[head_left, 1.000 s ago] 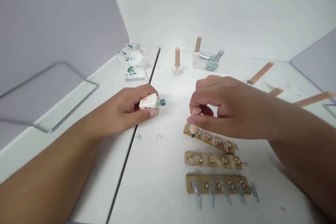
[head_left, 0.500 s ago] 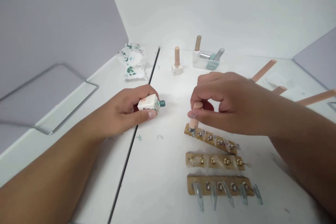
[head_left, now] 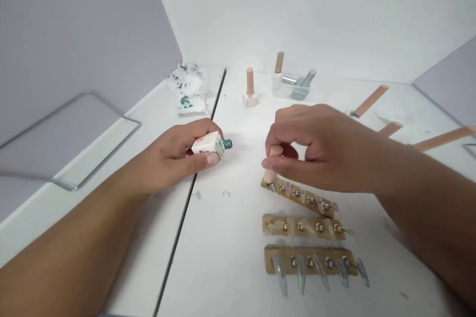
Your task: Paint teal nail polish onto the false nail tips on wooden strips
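Observation:
My left hand [head_left: 182,153] is wrapped round a white nail polish bottle [head_left: 208,144], tilted on its side with its green-smeared open neck pointing right. Between thumb and fingers, my right hand [head_left: 308,148] pinches a peach nail polish brush cap [head_left: 269,175], held brush down. The brush tip is at the left end of the farthest cardboard strip [head_left: 302,197], over the first nail tip there. Clear nail tips stand on metal balls along this strip and the middle strip [head_left: 303,228]. On the nearest strip [head_left: 310,261], several nail tips look tinted grey-green.
A capped polish bottle [head_left: 250,99] stands at the back beside a clear plastic box [head_left: 282,90] of bottles. Green-stained tissue [head_left: 189,86] lies back left, near a metal wire frame [head_left: 128,121]. Peach sticks [head_left: 372,101] lie at right.
My right hand and the brush cap have shifted slightly left and down at the far strip's left end. My left hand still holds the bottle, almost unmoved.

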`<state>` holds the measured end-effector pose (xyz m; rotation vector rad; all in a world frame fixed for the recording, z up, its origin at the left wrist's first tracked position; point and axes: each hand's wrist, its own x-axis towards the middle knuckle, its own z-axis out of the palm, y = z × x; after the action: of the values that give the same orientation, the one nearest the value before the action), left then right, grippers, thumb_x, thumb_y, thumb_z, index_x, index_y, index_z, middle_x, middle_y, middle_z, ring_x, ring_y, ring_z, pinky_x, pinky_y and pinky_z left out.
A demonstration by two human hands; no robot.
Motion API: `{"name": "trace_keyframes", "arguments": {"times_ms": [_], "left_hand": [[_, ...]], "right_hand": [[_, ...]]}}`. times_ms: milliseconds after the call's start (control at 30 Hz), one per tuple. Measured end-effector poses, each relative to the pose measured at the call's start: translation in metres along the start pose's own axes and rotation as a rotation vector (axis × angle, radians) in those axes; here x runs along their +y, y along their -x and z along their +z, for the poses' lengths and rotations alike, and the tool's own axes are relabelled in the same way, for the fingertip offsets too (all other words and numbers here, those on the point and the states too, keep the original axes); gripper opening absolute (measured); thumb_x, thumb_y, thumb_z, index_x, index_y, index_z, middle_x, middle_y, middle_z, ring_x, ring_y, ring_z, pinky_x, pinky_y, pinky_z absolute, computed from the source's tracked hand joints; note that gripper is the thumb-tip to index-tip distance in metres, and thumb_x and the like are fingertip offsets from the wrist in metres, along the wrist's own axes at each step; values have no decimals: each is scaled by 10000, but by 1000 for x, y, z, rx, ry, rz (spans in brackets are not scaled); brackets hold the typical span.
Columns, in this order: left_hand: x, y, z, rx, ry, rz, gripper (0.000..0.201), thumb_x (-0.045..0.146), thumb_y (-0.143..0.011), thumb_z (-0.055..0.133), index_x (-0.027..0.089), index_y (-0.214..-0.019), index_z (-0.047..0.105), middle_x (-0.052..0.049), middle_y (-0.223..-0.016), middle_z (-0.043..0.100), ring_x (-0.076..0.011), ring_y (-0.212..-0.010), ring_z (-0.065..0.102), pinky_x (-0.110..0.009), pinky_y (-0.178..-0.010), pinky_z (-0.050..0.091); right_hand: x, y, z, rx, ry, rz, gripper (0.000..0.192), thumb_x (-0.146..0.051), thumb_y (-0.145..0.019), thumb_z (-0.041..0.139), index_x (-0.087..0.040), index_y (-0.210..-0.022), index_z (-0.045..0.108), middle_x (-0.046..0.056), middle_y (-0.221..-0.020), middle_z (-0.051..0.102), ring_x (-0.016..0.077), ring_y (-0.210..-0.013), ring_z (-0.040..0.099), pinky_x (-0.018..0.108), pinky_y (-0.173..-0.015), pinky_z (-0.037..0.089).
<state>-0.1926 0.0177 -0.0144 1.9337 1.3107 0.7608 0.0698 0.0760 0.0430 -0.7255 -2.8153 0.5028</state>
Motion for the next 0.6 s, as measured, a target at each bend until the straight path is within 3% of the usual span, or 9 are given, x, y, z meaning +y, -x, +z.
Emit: {"name": "trace_keyframes", "arguments": {"times_ms": [200,400,600], "left_hand": [[0,0,-1,-14,9,-6,250,477,-891,592,231,-934,588,-5,-774,527,-152,-675,471,-271,-566,375],[2,1,-1,-11,15,-29,259,473,-892,587,223,-958,583,-2,-764,515,-148,-677,467,-261,-561,362],[-1,1,-1,-26,-11,2,303,495,-906,574,211,-1013,590,4,-749,507,-137,-661,456,-242,-556,359]], "right_hand": [[4,1,-1,67,40,62,235,-313,-877,549,-207,-673,594,-24,-610,562,119,-572,481,295,-576,311],[6,1,0,-12,70,15,259,-337,-895,524,-201,-688,600,-2,-622,571,146,-634,504,300,-602,334],[4,1,-3,71,71,67,254,-313,-869,526,-200,-643,554,-7,-584,538,134,-589,469,297,-571,306]]}}
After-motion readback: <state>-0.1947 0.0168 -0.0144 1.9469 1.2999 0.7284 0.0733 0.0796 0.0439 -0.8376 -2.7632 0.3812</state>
